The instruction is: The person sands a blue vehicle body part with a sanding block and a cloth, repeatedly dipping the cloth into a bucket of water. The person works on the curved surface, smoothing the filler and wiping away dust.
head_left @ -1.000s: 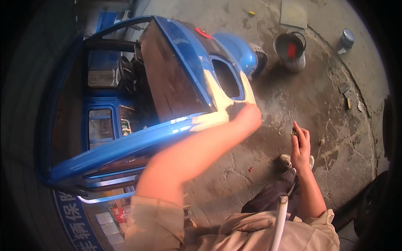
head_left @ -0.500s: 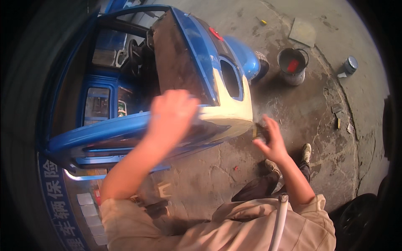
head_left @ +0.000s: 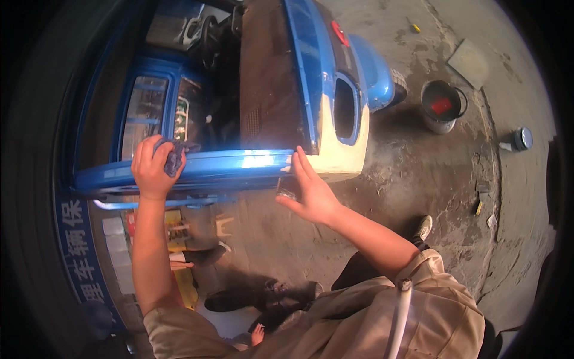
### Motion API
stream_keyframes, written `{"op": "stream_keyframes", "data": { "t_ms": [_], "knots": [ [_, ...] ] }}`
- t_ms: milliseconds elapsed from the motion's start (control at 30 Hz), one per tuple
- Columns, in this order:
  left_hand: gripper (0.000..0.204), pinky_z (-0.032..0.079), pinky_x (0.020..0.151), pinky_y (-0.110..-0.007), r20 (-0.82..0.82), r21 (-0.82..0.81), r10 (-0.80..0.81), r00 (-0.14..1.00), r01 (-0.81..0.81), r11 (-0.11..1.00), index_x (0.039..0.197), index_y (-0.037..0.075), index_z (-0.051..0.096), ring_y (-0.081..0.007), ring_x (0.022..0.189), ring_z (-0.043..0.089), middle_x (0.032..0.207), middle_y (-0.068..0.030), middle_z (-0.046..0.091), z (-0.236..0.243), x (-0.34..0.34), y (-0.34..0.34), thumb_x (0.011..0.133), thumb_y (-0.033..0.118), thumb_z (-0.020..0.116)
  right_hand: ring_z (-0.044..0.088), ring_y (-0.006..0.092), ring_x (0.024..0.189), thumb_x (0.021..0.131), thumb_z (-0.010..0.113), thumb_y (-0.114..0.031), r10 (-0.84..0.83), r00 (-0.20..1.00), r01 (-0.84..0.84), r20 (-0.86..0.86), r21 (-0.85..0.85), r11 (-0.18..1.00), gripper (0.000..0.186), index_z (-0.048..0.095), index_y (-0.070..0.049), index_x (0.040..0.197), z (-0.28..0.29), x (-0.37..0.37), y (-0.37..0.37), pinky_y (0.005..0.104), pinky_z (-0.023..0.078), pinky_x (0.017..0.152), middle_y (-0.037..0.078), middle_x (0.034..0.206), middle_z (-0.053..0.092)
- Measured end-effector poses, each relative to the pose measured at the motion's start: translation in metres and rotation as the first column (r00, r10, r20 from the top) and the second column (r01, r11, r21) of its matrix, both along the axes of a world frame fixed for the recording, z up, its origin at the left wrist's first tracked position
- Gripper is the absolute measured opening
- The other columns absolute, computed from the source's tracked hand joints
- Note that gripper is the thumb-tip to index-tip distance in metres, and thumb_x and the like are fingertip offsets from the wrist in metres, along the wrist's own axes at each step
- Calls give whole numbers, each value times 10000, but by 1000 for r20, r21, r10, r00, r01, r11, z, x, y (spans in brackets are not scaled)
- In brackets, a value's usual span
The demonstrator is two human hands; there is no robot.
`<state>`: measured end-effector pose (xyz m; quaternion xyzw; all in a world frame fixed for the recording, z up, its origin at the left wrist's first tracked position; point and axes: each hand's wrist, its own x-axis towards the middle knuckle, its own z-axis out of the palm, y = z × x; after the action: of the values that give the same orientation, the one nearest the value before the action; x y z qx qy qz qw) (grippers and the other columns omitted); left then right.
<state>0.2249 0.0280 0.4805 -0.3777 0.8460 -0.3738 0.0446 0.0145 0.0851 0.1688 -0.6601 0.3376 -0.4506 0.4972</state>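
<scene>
My left hand (head_left: 150, 170) is closed round a crumpled dark purple-grey rag (head_left: 174, 157), resting on a glossy blue vehicle body rail (head_left: 233, 163). At the rail's right end, my right hand (head_left: 314, 191) has its fingers stretched against the side, where blue paint meets a cream filler patch (head_left: 341, 157). A small dark flat-edged block (head_left: 287, 188) shows between thumb and fingers; its kind is hard to make out. The patch surrounds part of a blue-rimmed oval opening (head_left: 345, 110).
Beyond the body, a black bucket (head_left: 433, 119) with something red inside stands on the stained concrete floor. To its right are a small can (head_left: 523, 139) and a square board (head_left: 469, 63). Another person's hand (head_left: 257, 335) and legs show low, near a small stool (head_left: 224, 226).
My left hand has moved left along the rail, and the rag now shows in it. My right hand has come left onto the body's side. The view has shifted.
</scene>
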Motion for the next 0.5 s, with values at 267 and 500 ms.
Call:
{"op": "stream_keyframes", "data": {
  "t_ms": [267,500],
  "knots": [
    [278,571,831,-428,-33,17,4,999,-3,1000,904,108,686,-342,948,678,1044,-113,678,2,11,0,686,130,857,437,446,1447,831,855,-364,92,985,-104,-149,-73,992,1145,134,-22,1651,-16,-17,-10,455,448,1152,245,1703,185],
    [303,573,794,-406,-58,37,-22,998,24,999,913,82,670,-339,925,680,1040,-127,682,5,4,-1,688,101,873,529,419,1352,835,853,-383,28,968,-53,-249,-92,994,1070,235,-33,1635,-47,-31,-5,481,469,1109,212,1702,205]
  ]
}}
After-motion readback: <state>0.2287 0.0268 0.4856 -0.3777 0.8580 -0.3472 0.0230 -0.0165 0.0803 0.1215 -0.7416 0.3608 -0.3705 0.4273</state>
